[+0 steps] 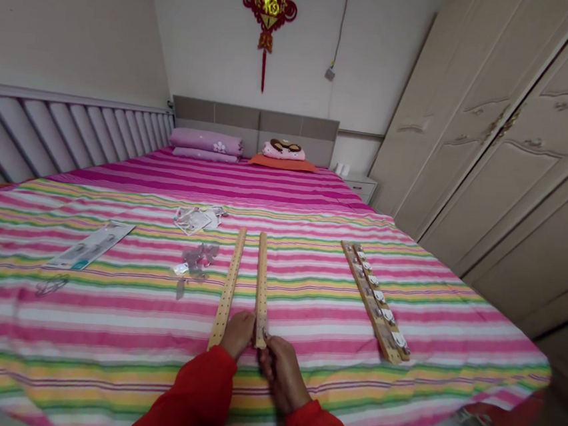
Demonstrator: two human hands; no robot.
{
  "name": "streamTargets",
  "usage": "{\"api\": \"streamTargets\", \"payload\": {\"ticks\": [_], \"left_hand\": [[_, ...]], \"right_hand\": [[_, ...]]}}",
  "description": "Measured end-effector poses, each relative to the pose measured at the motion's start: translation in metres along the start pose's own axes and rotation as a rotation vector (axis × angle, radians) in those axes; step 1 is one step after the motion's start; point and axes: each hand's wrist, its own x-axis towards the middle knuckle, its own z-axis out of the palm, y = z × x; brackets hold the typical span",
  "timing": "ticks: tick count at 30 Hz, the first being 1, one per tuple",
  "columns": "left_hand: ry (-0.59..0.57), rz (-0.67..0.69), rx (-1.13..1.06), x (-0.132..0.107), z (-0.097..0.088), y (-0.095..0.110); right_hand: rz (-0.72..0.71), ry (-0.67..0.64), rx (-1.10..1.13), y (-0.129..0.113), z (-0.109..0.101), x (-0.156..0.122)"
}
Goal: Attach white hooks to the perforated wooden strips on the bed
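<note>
My left hand [239, 333] is closed at the left edge of a perforated wooden strip [262, 281], near its front end, with the fingertips partly hidden. At the same end, my right hand [285, 372] is closed, thumb against the fingers. A small shiny piece shows at its fingertips, too small to name. Clear plastic seems to lie on the strip's near end. Just left of my left hand lies a second perforated wooden strip [230, 281], bare along its row of holes.
Two wooden strips [373, 299] bearing white and clear pieces lie to the right. Clear plastic pieces [200, 256], opened packaging [198, 218], a flat package [90, 246] and thin metal loops [52, 284] lie left on the striped bedspread [128, 318]. A wardrobe [502, 140] stands at right.
</note>
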Motion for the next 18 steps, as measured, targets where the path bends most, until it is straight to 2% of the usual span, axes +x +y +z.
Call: {"api": "streamTargets", "payload": {"ticks": [3,5,7,9,11,13,15,18], "left_hand": [[-0.100,-0.028,-0.085,-0.008,-0.009,0.001],[-0.057,0.077,-0.012,-0.011,-0.023,0.001],[0.095,0.235,0.051,-0.012,-0.046,-0.001],[0.333,0.337,0.033,-0.007,-0.074,-0.007],[0.612,0.357,0.091,0.001,-0.100,-0.016],[0.800,0.320,0.232,0.010,-0.121,-0.027],[0.869,0.295,0.345,0.018,-0.133,-0.039],[0.872,0.280,0.345,0.026,-0.142,-0.052]], "right_hand": [[0.028,-0.017,0.012,0.002,-0.003,0.000],[0.050,-0.024,0.015,0.003,-0.005,0.000],[0.069,-0.025,0.016,0.004,-0.006,0.000],[0.073,-0.023,0.009,0.004,-0.007,-0.001],[0.074,-0.011,-0.007,0.006,-0.008,-0.002],[0.069,0.010,-0.021,0.009,-0.009,-0.002],[0.066,0.029,-0.021,0.013,-0.012,-0.002],[0.065,0.044,0.000,0.017,-0.019,-0.002]]}}
